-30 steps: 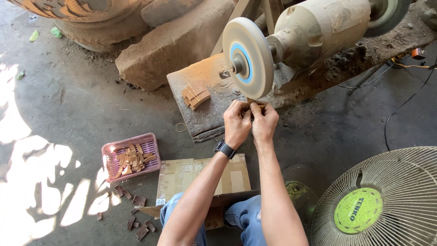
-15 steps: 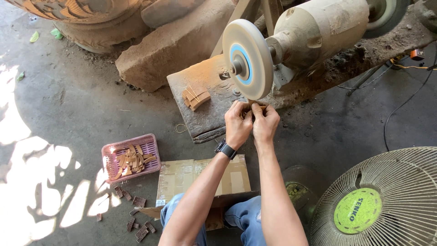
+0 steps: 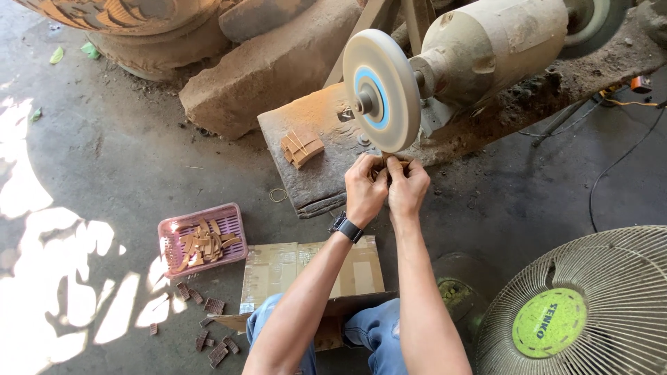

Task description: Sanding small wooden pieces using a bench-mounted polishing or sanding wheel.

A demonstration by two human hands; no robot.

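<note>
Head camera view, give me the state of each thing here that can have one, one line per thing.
Left hand: gripping the small wooden piece, watch on wrist.
Right hand: gripping the same piece.
Small wooden piece: pinched in both hands, held up at the wheel's lower edge.
Wheel: upright on the motor shaft; spinning cannot be told.
Pink basket: partly filled with wooden pieces.
Fan: lying face up.

Two hands, left hand (image 3: pixel 364 191) and right hand (image 3: pixel 407 186), gripping one small wooden piece (image 3: pixel 389 164). One buffing wheel (image 3: pixel 381 90) spinning just above. One pink basket (image 3: pixel 201 238), one fan (image 3: pixel 590 305) sitting nearby.
</note>
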